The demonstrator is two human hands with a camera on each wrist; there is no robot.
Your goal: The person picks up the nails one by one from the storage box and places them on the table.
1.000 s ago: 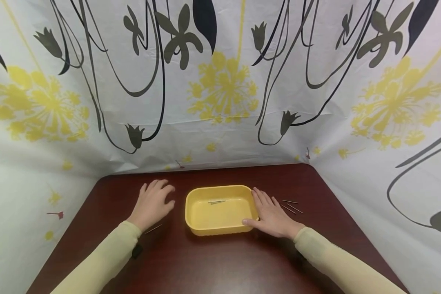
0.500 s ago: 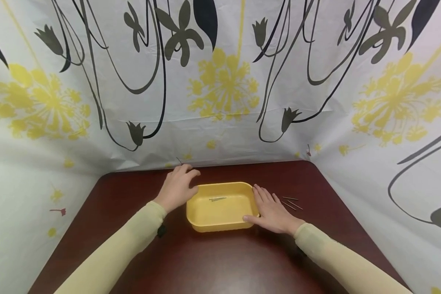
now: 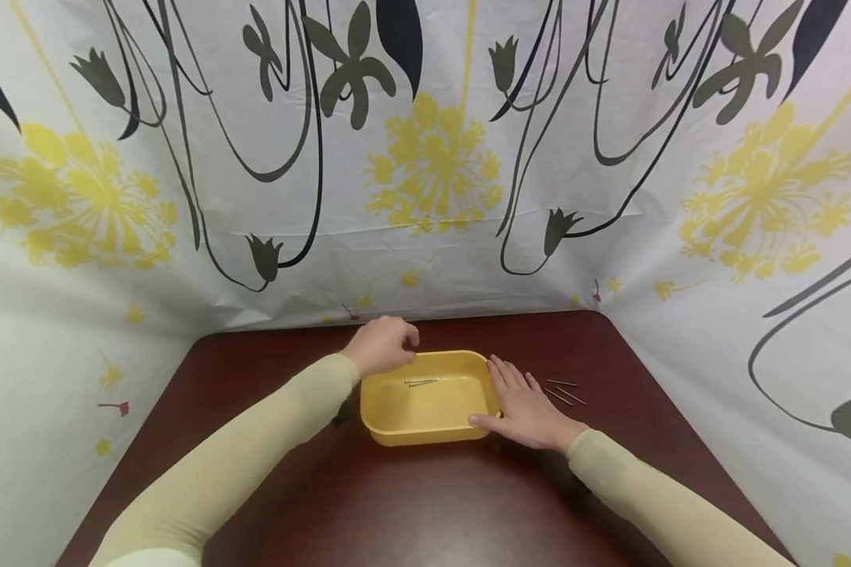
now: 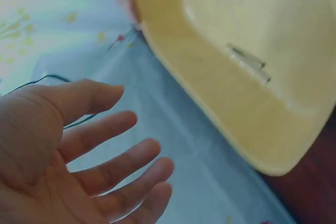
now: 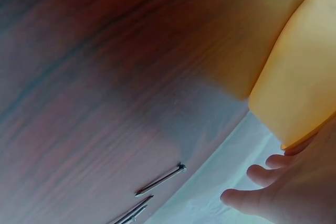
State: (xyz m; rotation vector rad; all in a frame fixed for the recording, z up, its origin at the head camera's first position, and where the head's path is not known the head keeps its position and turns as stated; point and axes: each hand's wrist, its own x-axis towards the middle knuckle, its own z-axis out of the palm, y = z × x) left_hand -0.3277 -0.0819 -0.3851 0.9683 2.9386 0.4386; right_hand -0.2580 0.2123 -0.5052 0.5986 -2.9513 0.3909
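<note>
A yellow plastic tray point(image 3: 425, 437) sits on the table with two nails point(image 3: 421, 383) lying on its floor. My left hand point(image 3: 386, 345) is over the tray's far left rim. In the left wrist view the left hand point(image 4: 89, 156) holds nothing, its fingers loosely bent and apart, beside the tray wall point(image 4: 194, 93). My right hand point(image 3: 528, 409) rests against the tray's right side, fingers straight along the rim and thumb over the near corner. Three more nails point(image 3: 562, 392) lie on the table just right of that hand; nails point(image 5: 160, 180) also show in the right wrist view.
The dark red-brown table point(image 3: 425, 504) has rounded far corners. Behind it and on both sides hangs a white cloth point(image 3: 454, 276) printed with yellow flowers and grey stems.
My left hand has moved right and away from me, from the table left of the tray to over its far left rim. The right hand and the tray have stayed in place.
</note>
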